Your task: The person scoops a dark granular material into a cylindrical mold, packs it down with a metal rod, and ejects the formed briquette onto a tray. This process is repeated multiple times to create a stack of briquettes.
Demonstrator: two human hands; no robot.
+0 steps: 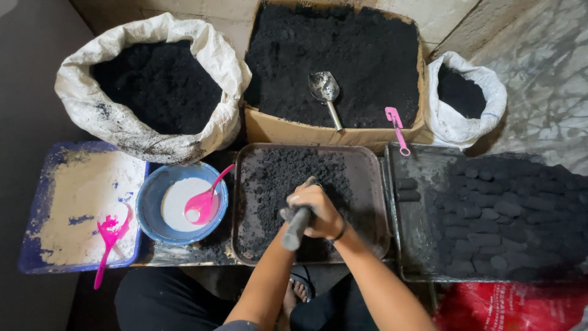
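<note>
Both my hands are clasped around a short grey metal tube [295, 230] held upright and pressed into black powder [275, 175] on a grey rectangular tray [375, 184]. My right hand [321, 214] wraps over the top of the tube and wears a dark wrist band. My left hand [287, 215] grips the same tube from the left and is mostly covered by the right. To the right, several dark pressed briquettes [490, 214] lie in rows on a blackened tray [422, 184].
A cardboard box [294, 132] of black powder behind the tray holds a metal scoop [326, 92] and a pink tool [395, 125]. White sacks [122, 125] [453, 125] flank it. At left stand a blue bowl [150, 211] with pink spoon [205, 201] and a blue tray [37, 257] with white powder.
</note>
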